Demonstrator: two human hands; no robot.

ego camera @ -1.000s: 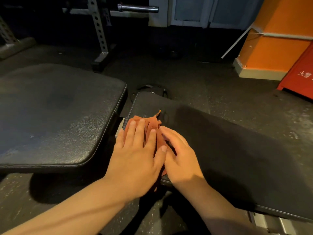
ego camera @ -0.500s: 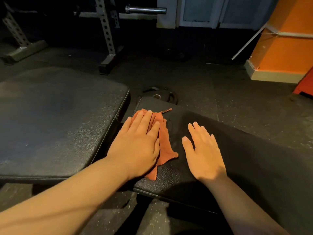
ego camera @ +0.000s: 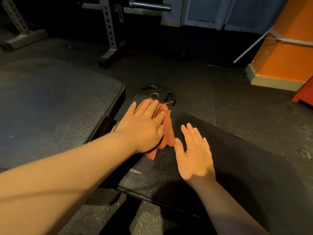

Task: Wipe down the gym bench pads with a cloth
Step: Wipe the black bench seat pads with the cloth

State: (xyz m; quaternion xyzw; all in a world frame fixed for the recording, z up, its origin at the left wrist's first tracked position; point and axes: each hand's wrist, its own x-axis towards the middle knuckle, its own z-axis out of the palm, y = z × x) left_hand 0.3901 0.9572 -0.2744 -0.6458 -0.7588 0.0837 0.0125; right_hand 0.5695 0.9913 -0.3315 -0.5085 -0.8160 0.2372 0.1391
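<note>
An orange cloth [ego camera: 167, 133] lies crumpled on the far corner of the narrow black bench pad [ego camera: 237, 167]. My left hand [ego camera: 145, 126] presses flat on the cloth with straight fingers and covers most of it. My right hand [ego camera: 194, 153] rests flat on the same pad just right of the cloth, fingers straight and spread, its thumb tip close to the cloth's edge. A wider black bench pad [ego camera: 50, 112] sits to the left, separated by a gap.
A black weight plate [ego camera: 157, 94] lies on the rubber floor just beyond the pad's corner. A steel rack upright [ego camera: 108, 31] and a barbell sleeve [ego camera: 149, 5] stand at the back. An orange wall [ego camera: 284, 53] is at the right.
My left hand has pushed the cloth further away toward the pad's far corner. My right hand came off the cloth and now lies flat on the pad beside it.
</note>
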